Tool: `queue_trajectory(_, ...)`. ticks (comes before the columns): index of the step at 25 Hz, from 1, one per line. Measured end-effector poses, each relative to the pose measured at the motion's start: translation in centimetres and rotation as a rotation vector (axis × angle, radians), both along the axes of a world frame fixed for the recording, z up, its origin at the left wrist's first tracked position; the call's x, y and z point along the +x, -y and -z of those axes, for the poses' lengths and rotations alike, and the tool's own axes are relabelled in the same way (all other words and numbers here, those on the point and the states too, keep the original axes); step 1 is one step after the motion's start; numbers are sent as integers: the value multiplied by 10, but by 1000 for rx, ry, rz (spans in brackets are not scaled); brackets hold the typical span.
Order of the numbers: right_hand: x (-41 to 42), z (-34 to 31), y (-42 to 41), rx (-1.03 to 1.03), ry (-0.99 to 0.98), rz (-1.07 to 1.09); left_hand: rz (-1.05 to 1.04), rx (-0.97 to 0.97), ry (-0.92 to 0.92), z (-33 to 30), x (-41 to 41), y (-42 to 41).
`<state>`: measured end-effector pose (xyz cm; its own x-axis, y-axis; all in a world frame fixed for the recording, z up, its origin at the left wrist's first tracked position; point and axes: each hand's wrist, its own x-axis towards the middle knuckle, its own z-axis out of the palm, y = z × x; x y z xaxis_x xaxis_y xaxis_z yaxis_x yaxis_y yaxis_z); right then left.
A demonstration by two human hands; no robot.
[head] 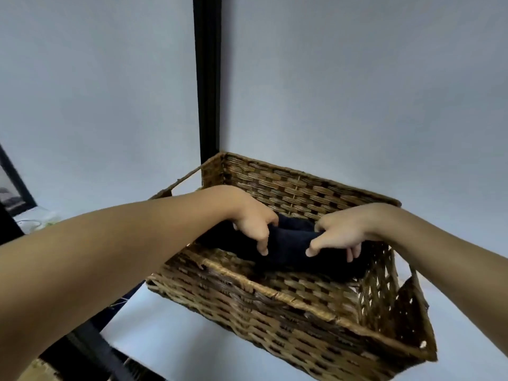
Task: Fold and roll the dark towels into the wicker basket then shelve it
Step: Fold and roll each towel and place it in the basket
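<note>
A brown wicker basket (288,306) stands on a pale shelf surface, pushed toward the back left corner. Inside it lies a dark rolled towel (287,250), with more dark cloth behind it against the far wall. My left hand (254,220) reaches over the basket's left side and its fingers curl down on the left part of the roll. My right hand (339,233) comes over the right rim and its fingers press on the right part of the same roll. The basket's floor under the towels is hidden.
A black upright post (207,78) rises behind the basket's back left corner, against a plain grey wall. A black shelf frame bar (90,350) runs along the lower left. At far left a dark-framed object (13,182) and some clutter sit lower down.
</note>
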<state>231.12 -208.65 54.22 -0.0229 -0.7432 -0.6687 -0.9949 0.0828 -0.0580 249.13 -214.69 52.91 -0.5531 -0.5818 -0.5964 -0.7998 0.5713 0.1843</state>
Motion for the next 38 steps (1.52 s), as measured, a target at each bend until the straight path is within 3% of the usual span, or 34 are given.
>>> queue_trajectory(5,-24,14,-3,137,-214,16,195,31,59,14,-69,4)
queue_trajectory(10,-29,30,4,187,-354,-58,238,-66,31,33,-90,1)
queue_trajectory(15,-22,41,11,172,-455,-160,478,-530,220,48,-91,0)
queue_trajectory(18,-20,37,10,65,-587,-242,389,-630,176,53,-87,3)
queue_trajectory(23,-26,41,11,-65,-556,-213,403,-471,35,46,-79,16)
queue_trajectory(32,-35,41,15,-30,-430,-180,318,-357,-29,39,-85,29)
queue_trajectory(38,-37,42,20,9,-382,-132,324,-379,3,46,-87,25)
